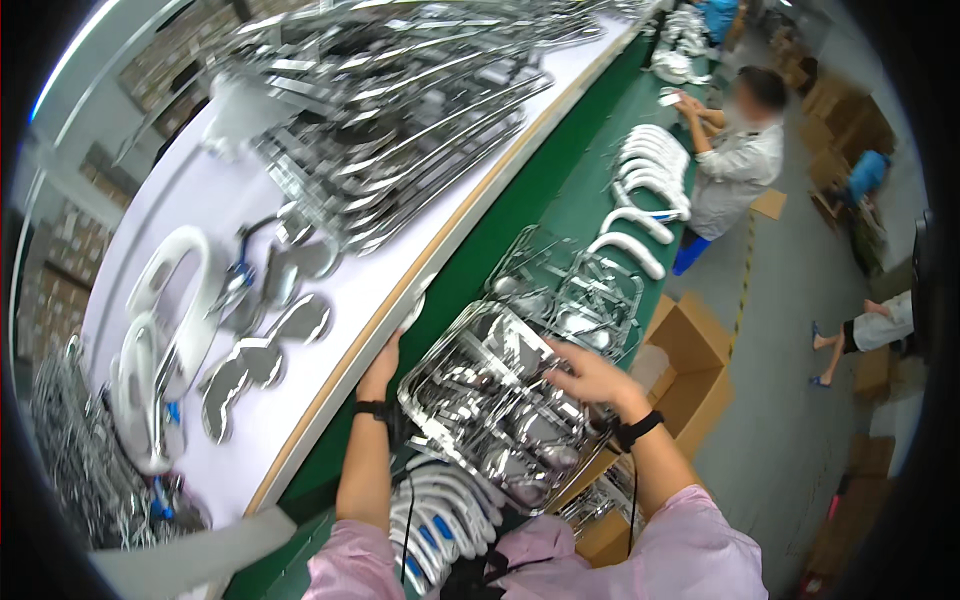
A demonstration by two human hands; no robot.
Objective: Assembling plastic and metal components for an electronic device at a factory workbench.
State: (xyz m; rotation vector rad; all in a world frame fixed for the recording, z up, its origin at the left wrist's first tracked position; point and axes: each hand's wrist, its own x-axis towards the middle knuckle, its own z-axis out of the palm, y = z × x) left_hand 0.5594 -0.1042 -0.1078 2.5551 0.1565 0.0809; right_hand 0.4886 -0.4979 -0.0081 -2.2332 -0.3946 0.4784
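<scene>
My left hand [383, 362] is at the wooden-edged rim of the pale worktop. A small white piece [415, 306] shows at its fingertips, which look closed on it; blur hides its exact shape. My right hand [592, 380] lies over the right side of a stack of shiny chrome trim parts [500, 400], thumb and fingers apart. Rounded rectangular metal frames make up the outline of that stack. Closer to my body, several white curved pieces with blue patches [445, 525] sit in an overlapping row.
Long chrome parts [400, 130] pile up on the pale worktop [350, 330], beside white curved housings [150, 370]. More wire frames [570, 290] and white curved pieces [650, 170] lie along the green bench [560, 200]. A cardboard box [690, 370] stands right. A co-worker [740, 150] handles a white part.
</scene>
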